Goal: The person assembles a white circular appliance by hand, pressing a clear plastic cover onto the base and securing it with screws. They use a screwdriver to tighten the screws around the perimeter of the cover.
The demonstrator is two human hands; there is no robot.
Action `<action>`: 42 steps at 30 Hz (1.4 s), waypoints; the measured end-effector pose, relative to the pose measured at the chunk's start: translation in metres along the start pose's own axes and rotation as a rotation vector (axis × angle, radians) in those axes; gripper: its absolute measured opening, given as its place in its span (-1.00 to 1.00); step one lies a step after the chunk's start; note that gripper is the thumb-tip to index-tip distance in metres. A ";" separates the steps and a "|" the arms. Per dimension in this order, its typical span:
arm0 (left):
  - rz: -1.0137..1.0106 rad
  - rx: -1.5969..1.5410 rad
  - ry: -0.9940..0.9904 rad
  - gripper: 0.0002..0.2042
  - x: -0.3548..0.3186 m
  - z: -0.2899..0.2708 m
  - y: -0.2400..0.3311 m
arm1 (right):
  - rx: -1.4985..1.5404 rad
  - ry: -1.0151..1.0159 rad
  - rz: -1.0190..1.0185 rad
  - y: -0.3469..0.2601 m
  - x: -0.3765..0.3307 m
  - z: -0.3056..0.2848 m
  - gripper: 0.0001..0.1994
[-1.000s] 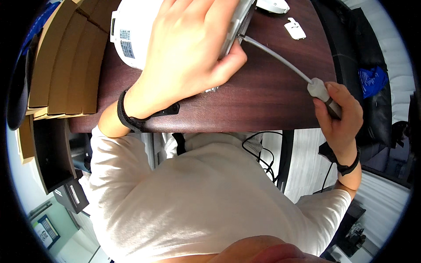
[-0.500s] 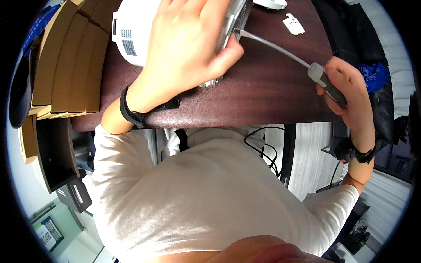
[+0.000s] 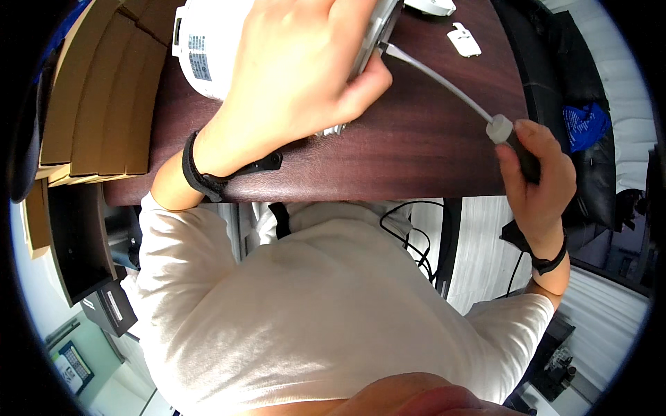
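Observation:
A white rounded appliance [image 3: 216, 43] with a printed label lies at the top of the table, its far part out of view. My left hand [image 3: 298, 90] is closed over its right side, thumb along the grey edge. In my right hand [image 3: 544, 177] is a screwdriver [image 3: 444, 84] with a long metal shaft and a grey handle, fingers and thumb wrapped round the handle. Its tip meets the appliance's grey side just above my left thumb; what it sits in is too small to make out. A small silvery ridged piece [image 3: 334, 130] shows below my left palm.
Near the top edge lie a small white plastic piece [image 3: 464, 40] and a white rounded part [image 3: 431, 5] on the dark wood table [image 3: 416, 152]. A black item [image 3: 267, 163] is by my left wrist. Cardboard boxes [image 3: 104, 104] stand at left; a blue bag [image 3: 586, 127] rests on black seating.
My right hand has turned and shifted its fingers on the screwdriver handle, with the wrist lower and further left. The tip stays at the appliance's side. My left hand keeps its hold.

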State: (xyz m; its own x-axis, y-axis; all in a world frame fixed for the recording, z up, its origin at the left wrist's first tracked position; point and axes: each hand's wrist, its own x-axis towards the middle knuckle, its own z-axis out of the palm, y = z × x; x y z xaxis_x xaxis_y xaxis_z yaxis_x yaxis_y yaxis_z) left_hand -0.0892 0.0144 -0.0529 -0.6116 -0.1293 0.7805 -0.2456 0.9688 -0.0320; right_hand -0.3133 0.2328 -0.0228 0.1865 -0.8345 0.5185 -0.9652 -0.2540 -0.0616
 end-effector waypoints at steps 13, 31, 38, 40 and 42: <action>0.023 -0.001 0.002 -0.36 0.001 -0.006 0.002 | 1.328 -0.398 1.007 0.013 0.015 -0.007 -0.91; -0.006 -0.015 -0.024 -0.33 0.000 -0.003 0.002 | -0.069 0.003 -0.089 0.001 -0.001 -0.002 -0.59; -0.012 0.002 -0.051 -0.35 -0.001 -0.005 0.001 | 0.218 -0.112 0.088 0.008 0.006 -0.017 -0.72; -0.040 0.017 -0.091 -0.36 -0.002 -0.008 0.003 | 0.374 -0.183 0.230 0.012 0.012 -0.018 -0.79; -0.018 0.004 -0.045 -0.36 -0.002 -0.008 0.004 | 0.698 -0.306 0.625 0.015 0.020 -0.022 -0.86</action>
State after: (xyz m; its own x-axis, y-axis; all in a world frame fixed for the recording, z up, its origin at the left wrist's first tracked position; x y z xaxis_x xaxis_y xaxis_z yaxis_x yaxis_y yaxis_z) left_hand -0.0829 0.0200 -0.0491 -0.6404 -0.1559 0.7521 -0.2593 0.9656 -0.0206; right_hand -0.3281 0.2231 0.0050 -0.1865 -0.9823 -0.0160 -0.5994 0.1267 -0.7903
